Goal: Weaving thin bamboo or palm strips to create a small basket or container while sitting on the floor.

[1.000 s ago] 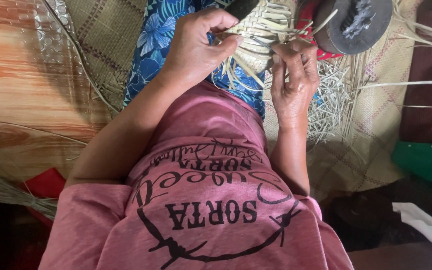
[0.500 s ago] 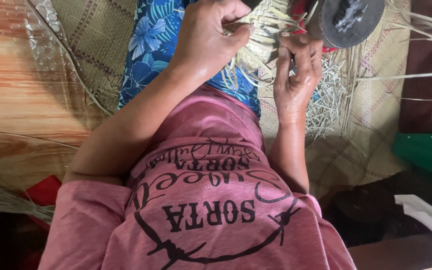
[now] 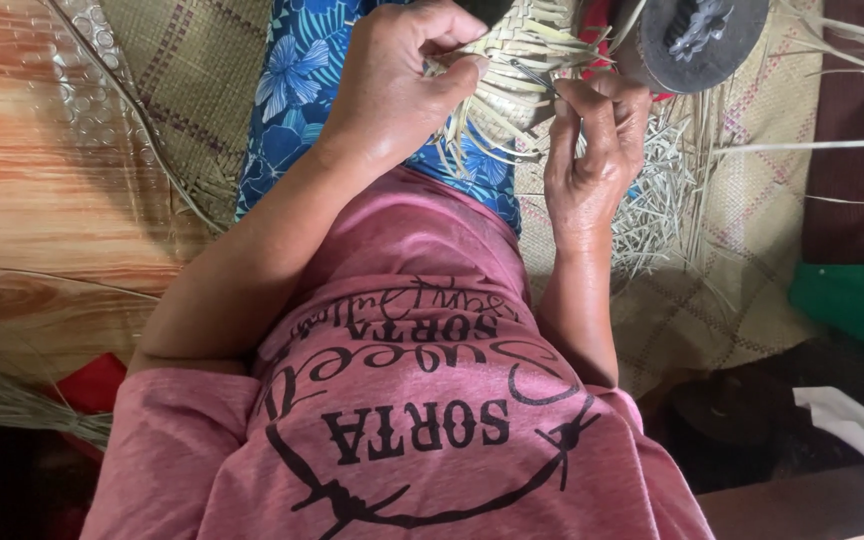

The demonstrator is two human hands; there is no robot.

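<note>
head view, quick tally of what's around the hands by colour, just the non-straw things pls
blue: 1, the floral cloth on the lap
pink: 1, the printed shirt
green: 1, the folded cloth
red: 1, the flat piece at the lower left
dark grey: 1, the round disc
total: 5

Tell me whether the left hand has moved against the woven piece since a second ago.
Cannot tell for certain: the left hand grips the pale woven piece much as before; the whole view has shifted, the round dark object too.
</note>
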